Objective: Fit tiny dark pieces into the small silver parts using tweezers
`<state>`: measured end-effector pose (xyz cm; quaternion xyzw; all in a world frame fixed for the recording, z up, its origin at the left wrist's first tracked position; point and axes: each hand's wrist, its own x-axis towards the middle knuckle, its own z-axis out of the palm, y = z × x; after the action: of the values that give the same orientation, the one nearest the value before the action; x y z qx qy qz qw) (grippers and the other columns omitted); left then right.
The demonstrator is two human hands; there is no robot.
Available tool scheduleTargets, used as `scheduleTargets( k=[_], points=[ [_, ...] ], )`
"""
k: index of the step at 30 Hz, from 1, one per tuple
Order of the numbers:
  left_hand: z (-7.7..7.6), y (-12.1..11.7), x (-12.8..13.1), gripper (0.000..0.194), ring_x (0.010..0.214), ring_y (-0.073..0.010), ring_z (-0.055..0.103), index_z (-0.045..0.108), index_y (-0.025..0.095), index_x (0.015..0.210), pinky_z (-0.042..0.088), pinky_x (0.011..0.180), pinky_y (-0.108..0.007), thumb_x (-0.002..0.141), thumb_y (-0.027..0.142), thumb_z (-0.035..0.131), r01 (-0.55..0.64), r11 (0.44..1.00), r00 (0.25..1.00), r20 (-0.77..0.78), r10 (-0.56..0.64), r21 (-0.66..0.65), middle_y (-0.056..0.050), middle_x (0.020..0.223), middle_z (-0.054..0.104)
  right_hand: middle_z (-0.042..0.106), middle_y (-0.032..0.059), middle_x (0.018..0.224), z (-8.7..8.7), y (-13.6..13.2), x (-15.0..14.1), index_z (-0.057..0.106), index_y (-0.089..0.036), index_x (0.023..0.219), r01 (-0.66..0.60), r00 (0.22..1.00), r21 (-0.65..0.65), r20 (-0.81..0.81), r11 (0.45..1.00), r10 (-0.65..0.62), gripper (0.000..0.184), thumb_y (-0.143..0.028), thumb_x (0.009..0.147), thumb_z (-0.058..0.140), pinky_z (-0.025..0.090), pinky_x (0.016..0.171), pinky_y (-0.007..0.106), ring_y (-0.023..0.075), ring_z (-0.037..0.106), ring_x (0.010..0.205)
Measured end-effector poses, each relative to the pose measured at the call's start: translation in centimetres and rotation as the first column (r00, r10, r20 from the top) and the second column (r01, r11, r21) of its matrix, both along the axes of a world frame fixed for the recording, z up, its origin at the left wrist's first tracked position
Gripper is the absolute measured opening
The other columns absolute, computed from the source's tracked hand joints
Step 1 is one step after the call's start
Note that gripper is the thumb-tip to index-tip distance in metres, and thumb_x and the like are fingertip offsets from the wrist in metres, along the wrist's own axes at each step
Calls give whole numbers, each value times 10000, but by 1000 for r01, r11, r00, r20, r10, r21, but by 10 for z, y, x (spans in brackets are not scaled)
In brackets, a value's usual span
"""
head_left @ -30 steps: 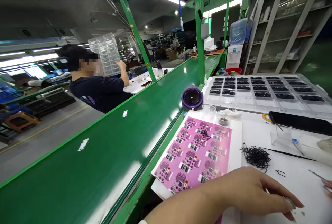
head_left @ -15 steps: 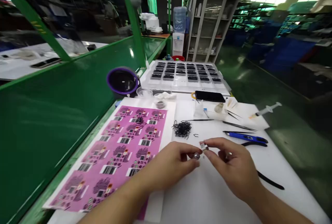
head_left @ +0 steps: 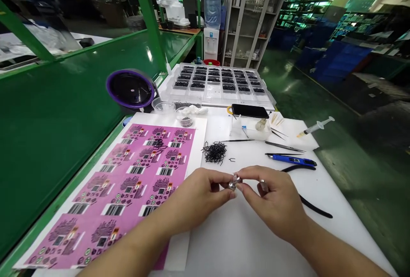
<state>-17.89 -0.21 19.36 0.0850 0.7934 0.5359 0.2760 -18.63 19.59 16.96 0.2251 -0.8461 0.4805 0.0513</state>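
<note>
Over the white tabletop, my left hand [head_left: 191, 202] pinches a small rounded shiny metal piece [head_left: 232, 186] between thumb and forefinger. My right hand [head_left: 276, 202] grips another small silver metal piece [head_left: 237, 178] with its fingertips. The two pieces meet or nearly meet; fingers partly hide them. Something silver [head_left: 263, 186] also shows by the curled fingers of my right hand, its kind unclear. Just beyond my hands lies a heap of thin black forked pieces [head_left: 215, 152], with one single black fork [head_left: 232, 160] beside it.
A pink printed sheet [head_left: 128, 170] lies at left, a few black pieces on it. Right are a blue utility knife [head_left: 292, 160], tweezers [head_left: 285, 146], dark-handled pliers [head_left: 315, 207] and a syringe [head_left: 315, 127]. Behind are a phone [head_left: 250, 110], a compartment tray [head_left: 214, 93] and a purple-rimmed black bowl [head_left: 131, 89].
My hands have drawn closer together, bringing the two metal pieces from slightly apart to meeting or nearly so. The whole view has shifted, with the table lying further left and higher.
</note>
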Motion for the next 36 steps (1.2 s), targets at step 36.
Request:
scheduleTargets(
  k=[36],
  points=[
    [5, -1, 3, 223, 559, -82, 310, 760, 277, 1008, 236, 495, -212, 903, 332, 571, -36, 999, 998, -55, 35, -13, 63, 598, 405, 759, -14, 971, 3, 3, 6, 691, -278, 1042, -33, 997, 25, -71, 999, 35, 268, -114, 834, 650, 514, 487, 223, 113, 671, 642]
  ],
)
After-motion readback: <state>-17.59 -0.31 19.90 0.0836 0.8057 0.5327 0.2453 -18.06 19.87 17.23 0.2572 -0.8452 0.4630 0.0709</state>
